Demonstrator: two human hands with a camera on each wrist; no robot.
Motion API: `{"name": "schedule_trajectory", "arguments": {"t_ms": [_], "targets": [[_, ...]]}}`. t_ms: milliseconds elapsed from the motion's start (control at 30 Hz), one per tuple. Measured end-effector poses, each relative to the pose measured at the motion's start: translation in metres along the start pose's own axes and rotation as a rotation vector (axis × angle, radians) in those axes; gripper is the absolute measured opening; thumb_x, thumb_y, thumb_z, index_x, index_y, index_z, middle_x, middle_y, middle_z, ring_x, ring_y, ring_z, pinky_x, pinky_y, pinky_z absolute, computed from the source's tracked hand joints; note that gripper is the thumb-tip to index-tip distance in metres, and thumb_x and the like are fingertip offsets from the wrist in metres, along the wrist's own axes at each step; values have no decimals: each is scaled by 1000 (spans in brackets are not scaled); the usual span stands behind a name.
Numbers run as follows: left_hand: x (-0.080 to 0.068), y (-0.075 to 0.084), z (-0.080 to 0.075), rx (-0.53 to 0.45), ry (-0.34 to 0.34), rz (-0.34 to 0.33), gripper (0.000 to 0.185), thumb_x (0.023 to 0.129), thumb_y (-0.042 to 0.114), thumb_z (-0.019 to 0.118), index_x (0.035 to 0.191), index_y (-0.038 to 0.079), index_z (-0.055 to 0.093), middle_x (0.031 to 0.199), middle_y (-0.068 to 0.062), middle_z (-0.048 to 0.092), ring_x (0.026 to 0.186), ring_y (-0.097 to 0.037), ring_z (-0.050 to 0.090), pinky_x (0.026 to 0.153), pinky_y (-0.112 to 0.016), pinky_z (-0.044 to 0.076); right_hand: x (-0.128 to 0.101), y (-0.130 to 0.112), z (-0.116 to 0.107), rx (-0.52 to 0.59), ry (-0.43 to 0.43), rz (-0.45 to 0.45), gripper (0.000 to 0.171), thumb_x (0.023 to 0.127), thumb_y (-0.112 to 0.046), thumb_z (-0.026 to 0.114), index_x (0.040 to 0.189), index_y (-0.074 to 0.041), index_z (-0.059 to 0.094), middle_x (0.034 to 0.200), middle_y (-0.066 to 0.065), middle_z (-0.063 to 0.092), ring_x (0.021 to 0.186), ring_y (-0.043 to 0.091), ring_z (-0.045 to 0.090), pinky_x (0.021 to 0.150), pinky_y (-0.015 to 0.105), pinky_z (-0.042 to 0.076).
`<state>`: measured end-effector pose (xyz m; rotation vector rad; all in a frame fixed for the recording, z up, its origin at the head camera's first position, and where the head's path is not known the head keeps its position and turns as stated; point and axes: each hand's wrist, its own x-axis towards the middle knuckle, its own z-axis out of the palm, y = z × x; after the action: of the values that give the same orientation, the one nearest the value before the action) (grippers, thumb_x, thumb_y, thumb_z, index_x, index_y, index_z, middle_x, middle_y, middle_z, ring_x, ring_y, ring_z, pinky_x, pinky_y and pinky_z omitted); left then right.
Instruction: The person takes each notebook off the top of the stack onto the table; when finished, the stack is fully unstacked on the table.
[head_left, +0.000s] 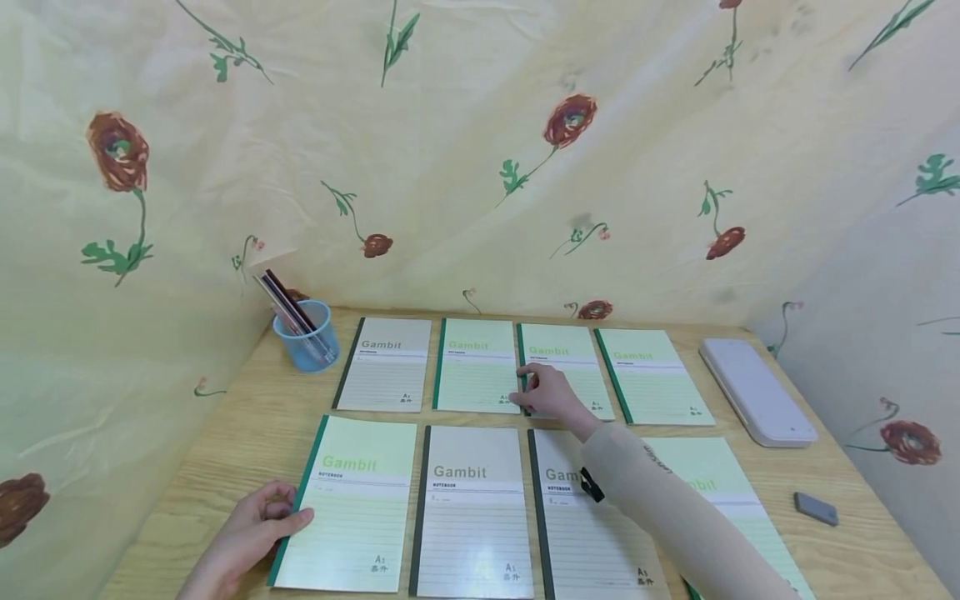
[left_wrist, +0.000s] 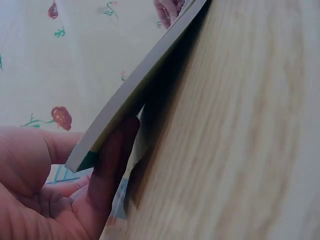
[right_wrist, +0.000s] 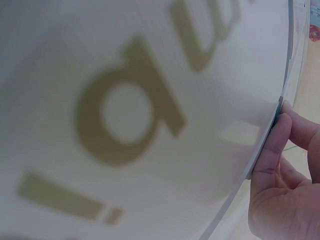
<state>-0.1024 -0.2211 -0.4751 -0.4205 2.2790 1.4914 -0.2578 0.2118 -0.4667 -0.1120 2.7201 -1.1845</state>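
At the front left, my left hand (head_left: 251, 529) pinches the spine edge of a green-spined notebook (head_left: 348, 521). Its thumb lies over the cover and its fingers go underneath; in the left wrist view that edge of the notebook (left_wrist: 130, 95) is tilted up off the wood. My right hand (head_left: 551, 393) reaches to the back row and pinches the green spine of the third notebook (head_left: 562, 350), close beside the second notebook (head_left: 476, 367). In the right wrist view, a large blurred cover (right_wrist: 130, 120) fills the foreground, with the right hand (right_wrist: 290, 185) at the far edge.
Grey notebooks with black spines lie at the back left (head_left: 386, 367) and front middle (head_left: 472, 517). My right sleeve crosses another black-spined notebook (head_left: 592, 550). A blue pen cup (head_left: 307, 342) stands at left; a white case (head_left: 757, 392) and small grey block (head_left: 816, 508) lie at right.
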Motion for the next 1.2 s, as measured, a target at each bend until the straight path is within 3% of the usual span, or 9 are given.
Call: {"name": "schedule_trajectory", "arguments": {"t_ms": [333,600,900,1067,1200], "targets": [[0,6,-5,154,-5,22,52,87,24,79,121,-8,56,100,-13,62,89,-25,55,72,-36,52,0,-2,-4,-12,11,1,50,89,-16,77,131,0,58,76,7,60,62,18,58,57,28,46],[-7,13,-4,326,13,81,47,91,21,74,123,-9,59,93,-6,59,83,-21,52,70,-34,49,-1,-2,-6,-10,16,15,49,89,-16,77,131,0,58,77,7,60,63,19,58,57,29,47],[-8,18,-4,391,18,37,50,90,28,76,121,-7,61,92,-4,61,84,-21,53,74,-35,49,-1,-4,-4,-24,21,19,49,89,-16,77,132,-1,58,77,7,60,63,19,58,58,29,46],[-8,25,-8,434,37,110,45,91,30,74,117,-5,63,94,-3,63,84,-19,56,72,-37,51,-3,-4,-2,-16,12,21,49,89,-15,76,132,0,57,78,7,60,63,18,59,58,28,46],[-9,42,-10,486,74,178,41,94,28,70,120,-3,63,95,-2,64,83,-19,57,69,-36,51,-4,-5,-1,-17,9,20,49,89,-15,76,132,0,57,77,7,61,63,18,59,57,28,45]]}}
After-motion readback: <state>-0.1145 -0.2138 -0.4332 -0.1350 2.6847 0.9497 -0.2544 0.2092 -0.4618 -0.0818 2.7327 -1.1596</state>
